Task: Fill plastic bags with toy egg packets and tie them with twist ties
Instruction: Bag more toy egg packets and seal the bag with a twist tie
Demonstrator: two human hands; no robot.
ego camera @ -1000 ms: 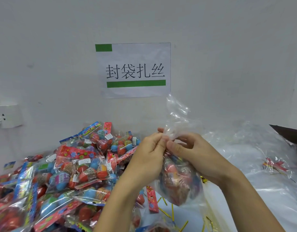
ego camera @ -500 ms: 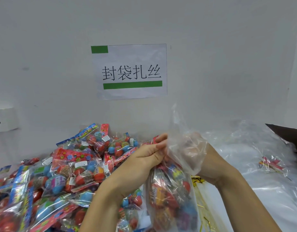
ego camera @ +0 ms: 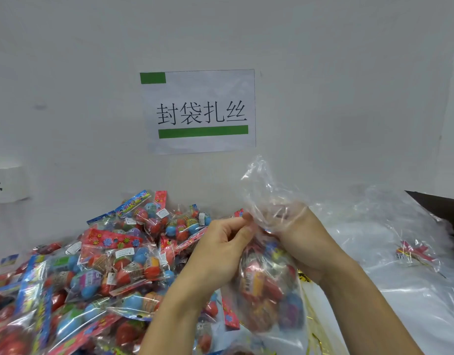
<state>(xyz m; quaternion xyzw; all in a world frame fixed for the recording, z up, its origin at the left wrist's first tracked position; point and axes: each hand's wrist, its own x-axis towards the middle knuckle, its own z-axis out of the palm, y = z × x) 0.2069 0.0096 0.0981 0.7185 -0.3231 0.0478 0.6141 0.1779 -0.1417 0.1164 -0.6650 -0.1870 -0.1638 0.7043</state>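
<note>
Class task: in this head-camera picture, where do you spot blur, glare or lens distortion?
Head view: the filled bag in the left hand and right hand looks motion-blurred; the wall sign reads sharp; soft glare streaks the loose plastic sheets; wide-angle bending tilts the right-hand edges.

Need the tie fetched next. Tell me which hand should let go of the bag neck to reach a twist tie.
Probably the right hand. The gold twist ties lie under its wrist, and the left hand already pinches the gathered neck of the filled bag.
</note>
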